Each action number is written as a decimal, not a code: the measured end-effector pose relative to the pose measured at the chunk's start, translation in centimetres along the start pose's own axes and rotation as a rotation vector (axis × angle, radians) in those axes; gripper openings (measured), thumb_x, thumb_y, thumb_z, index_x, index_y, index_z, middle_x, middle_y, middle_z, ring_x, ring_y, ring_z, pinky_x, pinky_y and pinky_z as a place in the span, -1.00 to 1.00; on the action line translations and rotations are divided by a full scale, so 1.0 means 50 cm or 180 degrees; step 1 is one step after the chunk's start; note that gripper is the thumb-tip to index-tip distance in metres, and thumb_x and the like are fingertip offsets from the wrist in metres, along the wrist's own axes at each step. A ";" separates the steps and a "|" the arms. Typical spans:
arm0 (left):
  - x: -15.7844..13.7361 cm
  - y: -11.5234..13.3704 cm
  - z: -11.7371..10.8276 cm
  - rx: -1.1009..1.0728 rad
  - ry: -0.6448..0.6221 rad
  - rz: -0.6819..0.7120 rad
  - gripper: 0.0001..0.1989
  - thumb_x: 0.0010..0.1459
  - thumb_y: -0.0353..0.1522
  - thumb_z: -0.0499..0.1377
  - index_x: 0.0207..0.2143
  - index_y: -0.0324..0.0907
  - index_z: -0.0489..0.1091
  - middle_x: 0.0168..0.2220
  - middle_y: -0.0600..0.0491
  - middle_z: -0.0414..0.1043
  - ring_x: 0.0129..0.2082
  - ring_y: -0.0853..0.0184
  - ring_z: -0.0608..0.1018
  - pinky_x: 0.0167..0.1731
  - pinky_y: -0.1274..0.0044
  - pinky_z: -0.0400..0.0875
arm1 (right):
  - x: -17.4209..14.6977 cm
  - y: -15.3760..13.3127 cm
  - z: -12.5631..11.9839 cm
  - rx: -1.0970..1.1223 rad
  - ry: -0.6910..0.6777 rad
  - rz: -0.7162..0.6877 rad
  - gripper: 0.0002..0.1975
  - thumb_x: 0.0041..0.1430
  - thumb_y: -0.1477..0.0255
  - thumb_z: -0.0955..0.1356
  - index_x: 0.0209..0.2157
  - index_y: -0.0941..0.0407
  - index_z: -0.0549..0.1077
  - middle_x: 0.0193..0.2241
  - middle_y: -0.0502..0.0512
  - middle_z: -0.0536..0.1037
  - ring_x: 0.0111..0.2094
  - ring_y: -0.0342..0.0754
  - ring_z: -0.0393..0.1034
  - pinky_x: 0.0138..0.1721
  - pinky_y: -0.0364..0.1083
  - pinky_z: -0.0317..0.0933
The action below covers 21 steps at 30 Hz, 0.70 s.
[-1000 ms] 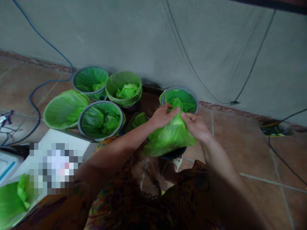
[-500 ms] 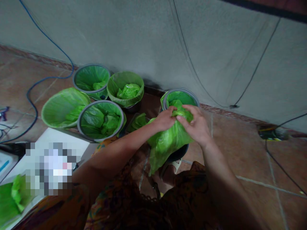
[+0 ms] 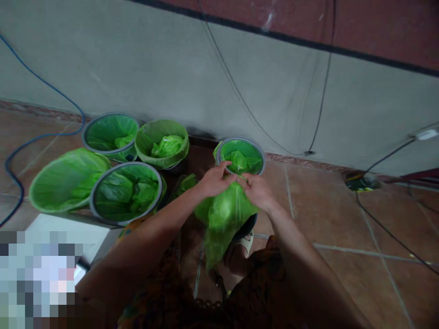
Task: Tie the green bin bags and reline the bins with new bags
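My left hand (image 3: 216, 181) and my right hand (image 3: 257, 189) are close together, both closed on the upper edge of a translucent green plastic bag (image 3: 226, 217). The bag hangs down toward me, over the front side of a bin with a grey rim (image 3: 263, 161). Inside that bin lies a crumpled green liner (image 3: 239, 161), just beyond my fingertips. Part of the bin's dark lower body (image 3: 248, 226) shows below the bag. The fingertips are partly hidden where they meet the plastic.
Several bins with green liners stand to the left, among them a grey-rimmed one (image 3: 161, 192) and one by the wall (image 3: 187, 144). A white box (image 3: 78, 228) is at lower left. A blue cable (image 3: 51, 135) and black cables (image 3: 391, 228) cross the tiled floor.
My hands have moved from above the bin's opening to its near edge. The crumpled liner in the bin is now visible. The camera has tilted up and turned right.
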State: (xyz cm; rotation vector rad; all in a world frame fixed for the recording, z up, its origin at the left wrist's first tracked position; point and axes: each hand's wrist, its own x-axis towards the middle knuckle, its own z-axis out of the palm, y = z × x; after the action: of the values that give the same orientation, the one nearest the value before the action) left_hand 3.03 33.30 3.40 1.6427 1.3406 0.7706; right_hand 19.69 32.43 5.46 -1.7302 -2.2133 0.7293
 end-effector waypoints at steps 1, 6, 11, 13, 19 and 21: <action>-0.004 0.002 -0.003 0.0213 0.0060 0.0139 -0.50 0.10 -0.24 0.18 0.07 -0.26 0.32 -0.22 -0.02 0.50 -0.21 0.25 0.52 -0.12 0.44 0.37 | 0.002 0.004 0.000 0.0072 0.0031 0.0073 -0.67 0.24 0.29 0.19 -0.51 0.12 0.42 -0.57 0.07 0.47 -0.49 -0.09 0.32 -0.43 -0.15 0.11; -0.019 0.005 -0.018 0.0581 -0.0386 0.0665 -0.49 0.02 -0.17 0.26 0.02 -0.18 0.36 0.00 -0.06 0.44 0.00 0.18 0.46 0.05 0.42 0.29 | 0.006 0.026 0.003 0.1330 0.0113 0.0836 -0.58 0.20 0.15 0.21 -0.61 0.10 0.36 -0.64 0.03 0.44 -0.59 -0.12 0.29 -0.56 -0.16 0.12; -0.015 -0.019 -0.004 0.0592 -0.0831 0.0602 -0.81 0.03 -0.35 0.22 -0.26 -0.16 0.47 -0.28 0.05 0.52 -0.25 0.27 0.52 -0.15 0.51 0.35 | 0.004 0.031 0.015 0.2192 -0.0285 0.0894 -0.53 0.14 0.01 0.25 -0.56 0.12 0.39 -0.62 0.05 0.47 -0.60 -0.11 0.32 -0.58 -0.16 0.19; -0.011 -0.028 0.007 0.0616 -0.0790 0.0492 -0.85 0.12 -0.42 0.08 -0.43 -0.17 0.45 -0.43 0.08 0.47 -0.39 0.34 0.49 -0.24 0.55 0.34 | 0.004 0.034 0.016 0.1728 -0.0220 0.0600 -0.53 0.13 0.02 0.26 -0.57 0.13 0.39 -0.62 0.03 0.44 -0.57 -0.12 0.31 -0.55 -0.16 0.18; 0.002 -0.033 0.003 0.0651 -0.0651 0.0310 -0.70 0.20 -0.44 -0.07 -0.35 -0.21 0.46 -0.39 0.05 0.50 -0.36 0.35 0.50 -0.25 0.55 0.37 | -0.010 0.039 0.015 0.1076 0.0052 -0.0279 -0.39 -0.08 0.18 0.47 0.01 0.11 0.39 -0.09 0.16 0.50 -0.09 0.04 0.40 -0.06 0.01 0.27; 0.005 -0.037 -0.005 0.0581 -0.0749 0.0425 -0.69 0.18 -0.46 -0.08 -0.25 -0.21 0.47 -0.29 0.03 0.53 -0.28 0.35 0.52 -0.17 0.53 0.38 | -0.018 0.035 0.019 0.0964 -0.0081 -0.0642 -0.22 -0.16 0.27 0.52 0.14 0.07 0.29 0.09 0.19 0.40 0.10 0.09 0.29 0.11 0.07 0.16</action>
State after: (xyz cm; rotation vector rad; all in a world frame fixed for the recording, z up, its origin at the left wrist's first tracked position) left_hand 2.06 33.71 1.86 1.9176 1.1707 0.5227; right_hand 20.95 31.64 3.83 -1.3402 -2.1216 0.9805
